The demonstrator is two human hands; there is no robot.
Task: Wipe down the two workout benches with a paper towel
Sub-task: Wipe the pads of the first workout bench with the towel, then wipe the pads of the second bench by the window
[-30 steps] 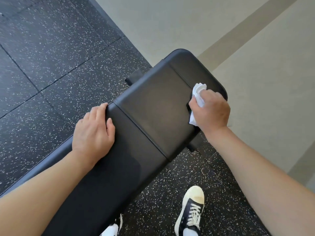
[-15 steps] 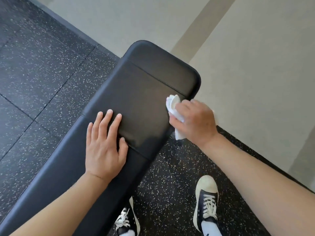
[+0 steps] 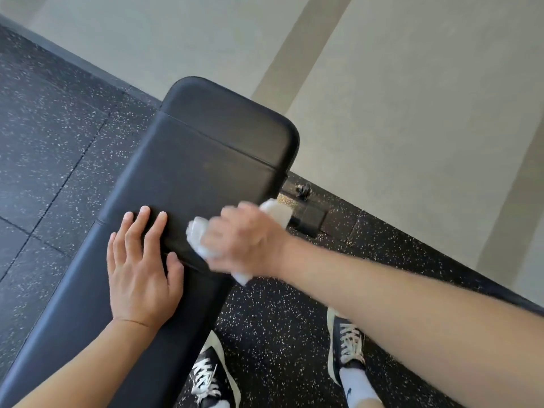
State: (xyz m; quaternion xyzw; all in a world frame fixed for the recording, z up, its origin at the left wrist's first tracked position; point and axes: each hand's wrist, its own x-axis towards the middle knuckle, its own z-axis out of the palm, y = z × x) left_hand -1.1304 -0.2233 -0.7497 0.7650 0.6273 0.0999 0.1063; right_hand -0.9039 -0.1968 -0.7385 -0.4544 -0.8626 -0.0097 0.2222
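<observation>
Bare forearms, dark white-laced sneakers (image 3: 347, 346), white socks (image 3: 354, 384)

One black padded vinyl workout bench (image 3: 206, 172) is in view, its cushion split by two seams into three sections. Two bare hands rest on that bench: one left hand (image 3: 141, 269) flat on the pad, one right hand (image 3: 244, 237) at its near edge. One crumpled white paper towel (image 3: 200, 237) sits under the right hand. Two dark canvas sneakers with white laces stand beside the bench, one (image 3: 212, 375) against it and one (image 3: 347, 346) farther out.
</observation>
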